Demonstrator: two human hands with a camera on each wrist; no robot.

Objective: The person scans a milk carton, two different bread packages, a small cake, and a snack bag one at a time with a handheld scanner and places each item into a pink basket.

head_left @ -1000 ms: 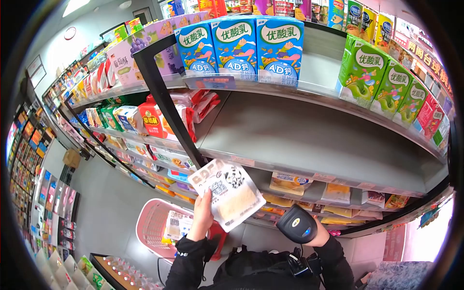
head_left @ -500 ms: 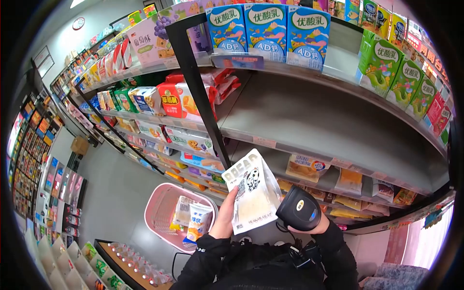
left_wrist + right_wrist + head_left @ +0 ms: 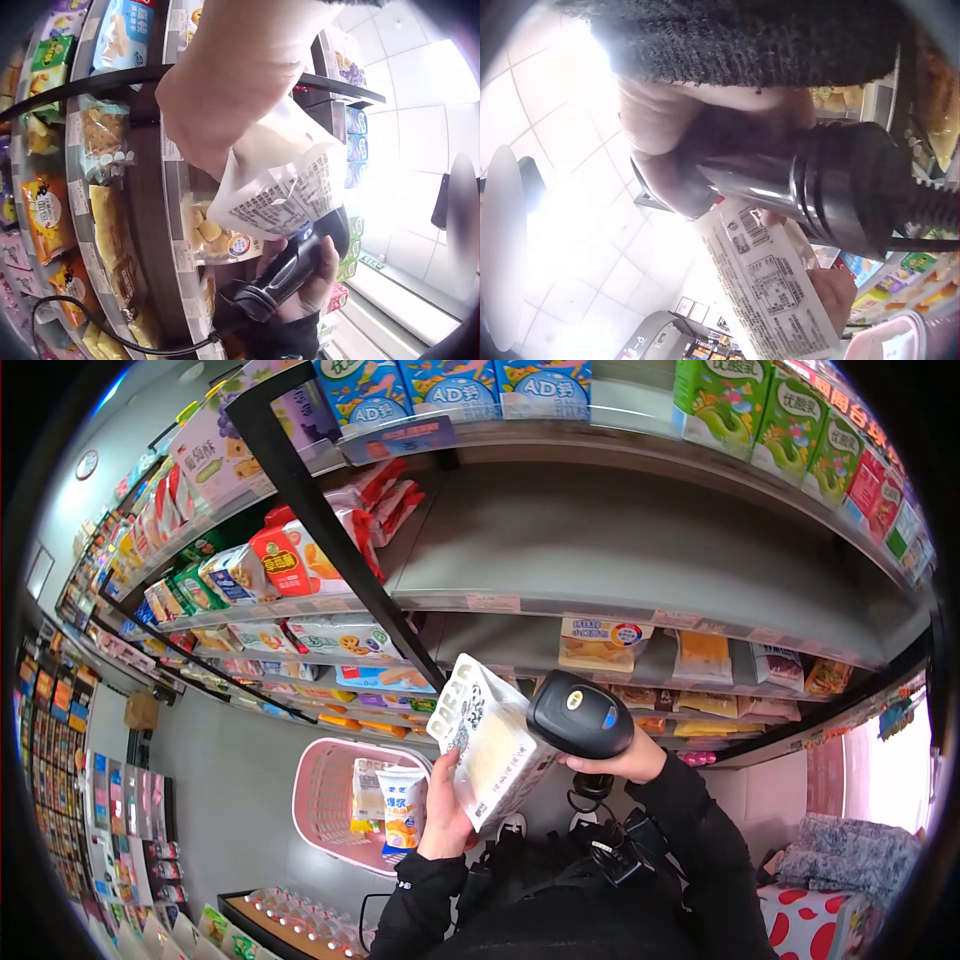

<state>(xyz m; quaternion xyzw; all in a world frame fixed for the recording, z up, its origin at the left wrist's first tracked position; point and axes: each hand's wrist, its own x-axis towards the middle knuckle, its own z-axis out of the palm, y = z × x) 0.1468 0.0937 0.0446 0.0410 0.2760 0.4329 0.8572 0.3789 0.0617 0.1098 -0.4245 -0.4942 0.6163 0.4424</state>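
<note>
My left hand (image 3: 445, 820) grips a white bread packet (image 3: 495, 745) by its edge, tilted in front of my body. My right hand (image 3: 635, 758) is wrapped around the handle of a black barcode scanner (image 3: 580, 712), whose head overlaps the packet's right edge in the head view. In the right wrist view, a printed panel with a barcode (image 3: 756, 225) shows on the packet, close beside the scanner. From the left wrist view, the scanner's body (image 3: 296, 266) lies just below the packet's printed side (image 3: 289, 199), and its cable hangs from the handle.
A pink basket (image 3: 312, 815) with several packets stands on the floor at left. Ahead is a shelf unit with a black post (image 3: 320, 510), blue drink cartons (image 3: 450, 390) on top and bagged bread (image 3: 600, 645) lower down. Bottles (image 3: 300, 910) stand at lower left.
The scanner has moved left and up to the packet. The packet has turned, bringing its printed side into view. The head view has tipped down, showing more of the basket.
</note>
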